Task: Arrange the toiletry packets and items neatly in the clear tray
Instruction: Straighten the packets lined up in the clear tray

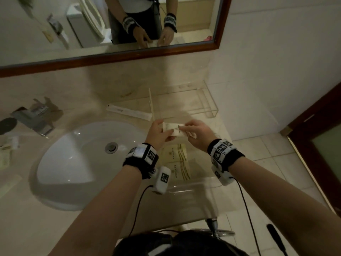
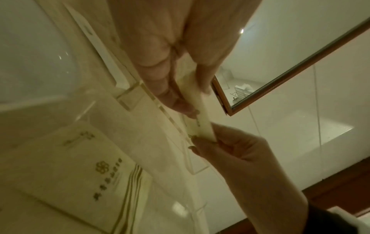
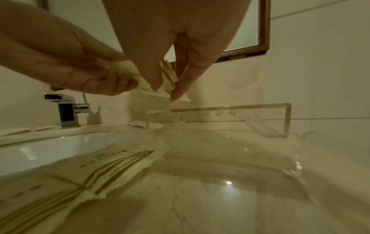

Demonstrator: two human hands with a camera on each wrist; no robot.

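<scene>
Both hands hold one cream striped packet above the counter. My left hand pinches its left end and my right hand pinches its right end. The wrist views show the same packet held on both sides, by the left hand and the right hand. The clear tray stands in the back right corner beyond the hands. Two more striped packets lie flat below my wrists.
A long white wrapped item and a thin stick lie left of the tray. The white sink and faucet fill the left. More packets lie at the far left. The counter ends at a clear wall.
</scene>
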